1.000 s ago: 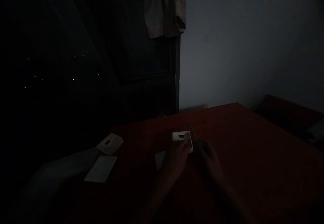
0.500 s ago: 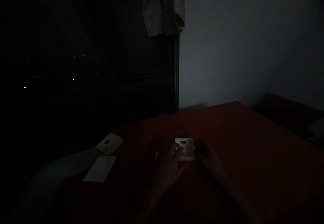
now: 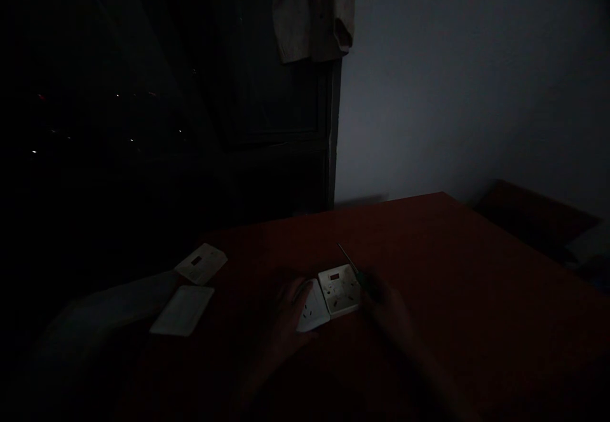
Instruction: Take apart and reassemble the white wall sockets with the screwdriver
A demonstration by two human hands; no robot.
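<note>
in the dim light, the right hand (image 3: 393,314) is closing around the green handle of a screwdriver (image 3: 347,257), whose tip is pointing over the far rim of an open white socket box (image 3: 339,298). the left hand (image 3: 286,330) is staying half open, its fingers touching the left side of a white socket faceplate (image 3: 317,311); the dark is hiding whether it is gripping. faceplate and box are lying side by side on the table (image 3: 429,250), short of its far edge. a careless swing of the shaft could be scratching the box, or a left-hand push could be skidding both. lying towards the table's left edge are one slotted plate (image 3: 203,263) and one plain plate (image 3: 183,311); one screwdriver, one box and one faceplate are showing.
</note>
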